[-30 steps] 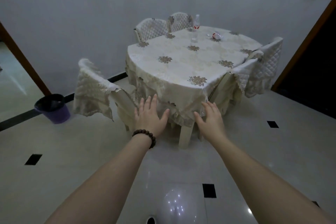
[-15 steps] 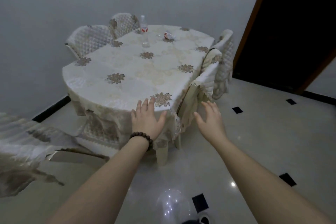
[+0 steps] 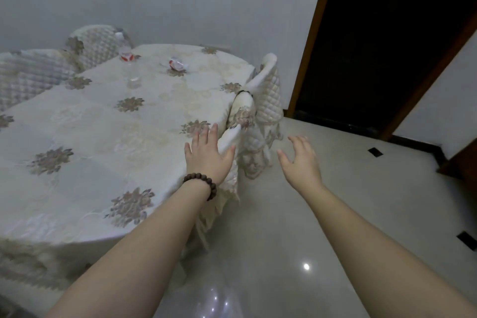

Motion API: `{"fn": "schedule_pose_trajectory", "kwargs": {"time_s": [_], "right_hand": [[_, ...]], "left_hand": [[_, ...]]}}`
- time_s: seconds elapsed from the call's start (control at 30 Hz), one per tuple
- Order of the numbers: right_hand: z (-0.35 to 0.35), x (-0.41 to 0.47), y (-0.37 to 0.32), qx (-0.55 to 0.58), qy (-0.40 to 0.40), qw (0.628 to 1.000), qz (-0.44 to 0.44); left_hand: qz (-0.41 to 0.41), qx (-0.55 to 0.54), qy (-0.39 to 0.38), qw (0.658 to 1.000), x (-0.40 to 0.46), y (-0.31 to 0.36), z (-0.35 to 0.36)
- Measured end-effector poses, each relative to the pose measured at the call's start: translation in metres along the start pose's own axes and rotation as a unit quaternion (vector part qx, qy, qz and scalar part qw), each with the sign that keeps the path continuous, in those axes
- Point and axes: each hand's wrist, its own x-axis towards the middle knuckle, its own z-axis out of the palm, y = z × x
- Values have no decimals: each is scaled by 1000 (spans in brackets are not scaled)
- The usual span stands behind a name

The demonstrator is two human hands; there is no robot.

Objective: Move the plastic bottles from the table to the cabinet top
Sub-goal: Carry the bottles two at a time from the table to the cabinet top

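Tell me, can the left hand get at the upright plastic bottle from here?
Probably not yet. The left hand hovers open at the table's near right edge, while the upright bottle stands far across the tablecloth. Nothing lies between them; the person likely needs to step closer.

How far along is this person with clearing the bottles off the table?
Nothing looks moved yet. Both bottles remain on the table: an upright bottle and a crushed bottle lying down. The left hand and right hand are open and empty. No cabinet is in view.
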Motion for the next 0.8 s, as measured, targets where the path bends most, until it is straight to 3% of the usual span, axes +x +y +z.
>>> {"fn": "schedule_pose_trajectory", "kwargs": {"time_s": [0.27, 0.53, 0.8], "right_hand": [[-17, 131, 34, 12, -9, 1000, -20], [18, 277, 58, 7, -35, 998, -56], [79, 474, 14, -1, -108, 982, -157]], "left_hand": [[-6, 12, 8, 1000, 107, 63, 47], [-27, -4, 34, 999, 238, 83, 89], [-154, -15, 91, 984, 396, 57, 109]]}}
